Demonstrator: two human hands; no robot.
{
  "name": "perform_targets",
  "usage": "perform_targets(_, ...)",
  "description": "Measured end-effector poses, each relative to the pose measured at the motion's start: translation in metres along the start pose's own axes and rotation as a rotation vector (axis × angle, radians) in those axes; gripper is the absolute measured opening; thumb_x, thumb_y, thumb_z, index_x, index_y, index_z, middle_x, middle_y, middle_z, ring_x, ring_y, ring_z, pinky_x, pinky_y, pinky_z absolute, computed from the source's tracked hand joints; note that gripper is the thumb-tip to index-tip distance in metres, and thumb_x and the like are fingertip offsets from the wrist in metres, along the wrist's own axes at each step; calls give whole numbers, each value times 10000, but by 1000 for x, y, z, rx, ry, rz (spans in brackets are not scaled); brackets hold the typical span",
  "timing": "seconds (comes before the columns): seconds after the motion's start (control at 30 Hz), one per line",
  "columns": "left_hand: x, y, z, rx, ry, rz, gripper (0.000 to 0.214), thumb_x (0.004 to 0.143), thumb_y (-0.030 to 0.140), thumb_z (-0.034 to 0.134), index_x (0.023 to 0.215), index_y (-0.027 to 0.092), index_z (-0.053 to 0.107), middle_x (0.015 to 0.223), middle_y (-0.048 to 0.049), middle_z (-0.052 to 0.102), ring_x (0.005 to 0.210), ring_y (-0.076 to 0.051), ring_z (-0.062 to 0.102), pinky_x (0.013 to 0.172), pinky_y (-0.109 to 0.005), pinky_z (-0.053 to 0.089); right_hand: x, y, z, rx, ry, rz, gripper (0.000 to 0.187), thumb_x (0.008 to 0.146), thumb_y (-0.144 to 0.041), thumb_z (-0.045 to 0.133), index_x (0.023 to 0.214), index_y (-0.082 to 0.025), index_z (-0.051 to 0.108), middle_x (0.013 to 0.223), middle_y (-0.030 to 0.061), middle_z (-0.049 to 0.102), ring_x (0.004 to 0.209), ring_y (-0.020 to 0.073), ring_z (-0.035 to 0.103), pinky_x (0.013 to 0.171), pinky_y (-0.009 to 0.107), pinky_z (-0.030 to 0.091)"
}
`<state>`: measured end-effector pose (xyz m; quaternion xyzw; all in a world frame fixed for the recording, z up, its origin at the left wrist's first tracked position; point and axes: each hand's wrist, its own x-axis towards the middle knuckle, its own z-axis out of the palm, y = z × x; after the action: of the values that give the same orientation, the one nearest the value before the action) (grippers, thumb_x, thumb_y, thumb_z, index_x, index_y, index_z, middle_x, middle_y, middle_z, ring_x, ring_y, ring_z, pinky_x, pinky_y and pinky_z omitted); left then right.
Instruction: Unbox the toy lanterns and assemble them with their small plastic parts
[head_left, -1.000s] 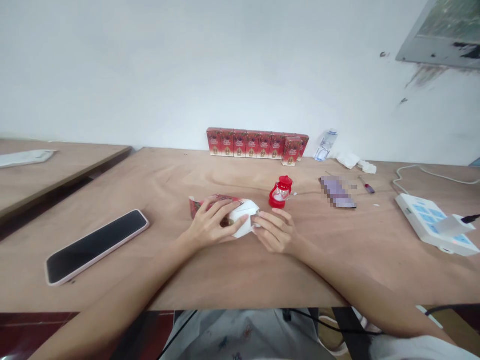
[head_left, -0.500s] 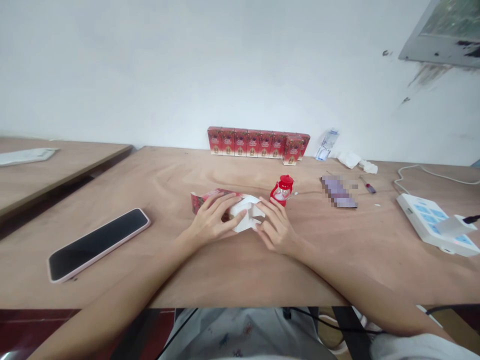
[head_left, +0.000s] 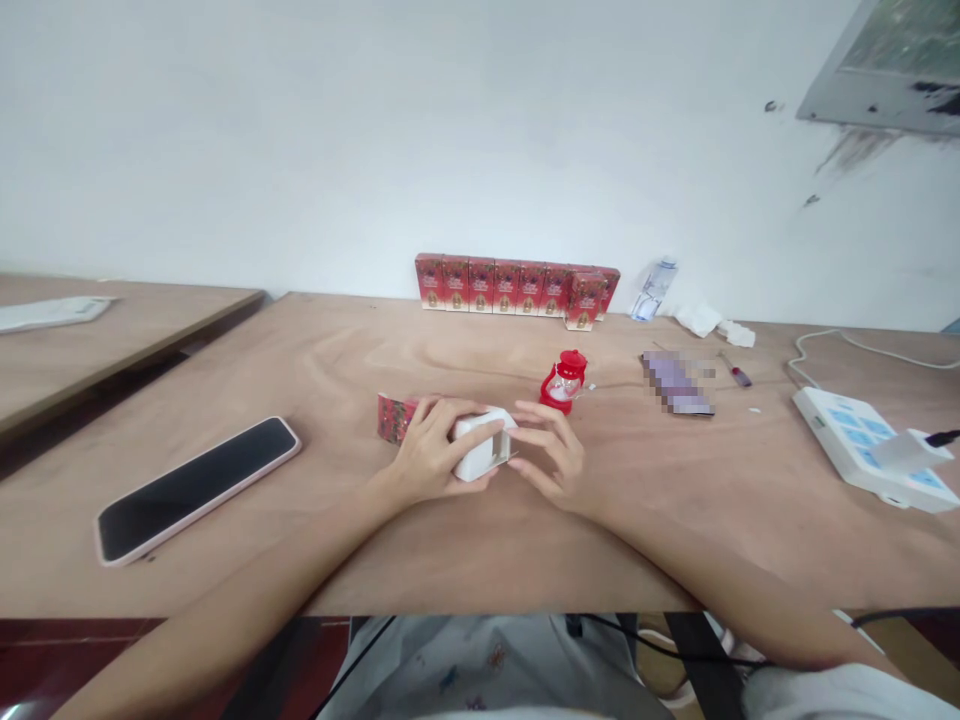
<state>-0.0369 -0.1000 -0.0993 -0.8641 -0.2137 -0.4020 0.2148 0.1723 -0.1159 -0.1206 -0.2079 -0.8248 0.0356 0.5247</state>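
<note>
My left hand (head_left: 429, 455) is wrapped round a small red printed carton (head_left: 391, 416) whose white inner end (head_left: 480, 452) points right. My right hand (head_left: 550, 450) pinches that white end with its fingertips, fingers curled. The carton lies on its side on the wooden table (head_left: 465, 540), near the middle. Just behind my right hand stands a small red toy lantern (head_left: 562, 383), untouched.
A row of several red cartons (head_left: 516, 287) lines the wall. A phone with a pink case (head_left: 193, 487) lies at the left. At the right are a white power strip (head_left: 870, 447), a purple flat object (head_left: 676, 383), a small screwdriver (head_left: 735, 372) and crumpled wrappers (head_left: 701, 320).
The white flaps that stood spread open are now folded in, so the end looks closed and boxy. Both hands shifted slightly toward me with the carton.
</note>
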Motion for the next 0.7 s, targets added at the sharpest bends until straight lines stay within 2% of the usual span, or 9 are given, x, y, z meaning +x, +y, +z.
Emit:
perform_targets(0.13, -1, 2, 2, -3, 0, 22, 501, 701, 358, 636, 1161, 236, 481, 1041, -118, 599, 910, -232, 597, 793, -401, 423, 1, -4, 1, 95, 24, 82, 238, 815, -222, 609, 1046, -222, 554, 1239, 115, 478, 1067, 211, 586, 898, 391, 515)
perform_targets(0.27, 0, 1, 3, -6, 25, 19, 448, 685, 342, 639, 1094, 214, 510, 1021, -123, 608, 893, -235, 604, 781, -401, 431, -3, -2, 4, 278, 96, 351, 65, 856, -228, 521, 917, -206, 530, 1173, 106, 524, 892, 165, 627, 705, 309, 552)
perform_targets(0.33, 0, 0, 2, -7, 49, 2, 404, 678, 330, 642, 1045, 210, 525, 1015, -123, 610, 891, -236, 605, 758, -389, 439, -4, 2, 5, 409, 112, 488, 51, 873, -252, 485, 892, -208, 502, 1127, 91, 564, 750, 134, 629, 612, 280, 542)
perform_targets(0.4, -1, -1, 2, -3, 69, -8, 372, 677, 324, 641, 1014, 212, 529, 1013, -118, 611, 892, -235, 607, 738, -375, 445, -5, 6, 5, 514, 74, 559, 77, 880, -283, 476, 903, -213, 496, 1077, 74, 602, 708, 138, 634, 609, 297, 546)
perform_targets(0.5, -1, -2, 1, -7, 91, -7, 365, 673, 316, 640, 1000, 205, 522, 1002, -113, 617, 877, -231, 610, 732, -372, 454, -3, 7, 4, 604, -4, 539, 162, 898, -333, 450, 975, -214, 530, 1100, 81, 602, 778, 166, 655, 666, 334, 561)
perform_targets(0.57, 0, -1, 1, -19, 109, -6, 360, 672, 311, 635, 995, 203, 518, 982, -103, 625, 862, -225, 613, 742, -374, 465, -1, 3, 2, 613, -50, 493, 207, 904, -350, 450, 1009, -215, 568, 1147, 88, 589, 894, 186, 649, 751, 351, 554)
perform_targets(0.7, 1, 3, 2, -52, 112, 1, 366, 667, 291, 639, 999, 192, 523, 975, -105, 639, 881, -231, 620, 744, -366, 487, 3, -3, -1, 600, -110, 406, 232, 889, -340, 503, 1057, -223, 612, 1243, 99, 553, 1167, 216, 531, 966, 397, 451)
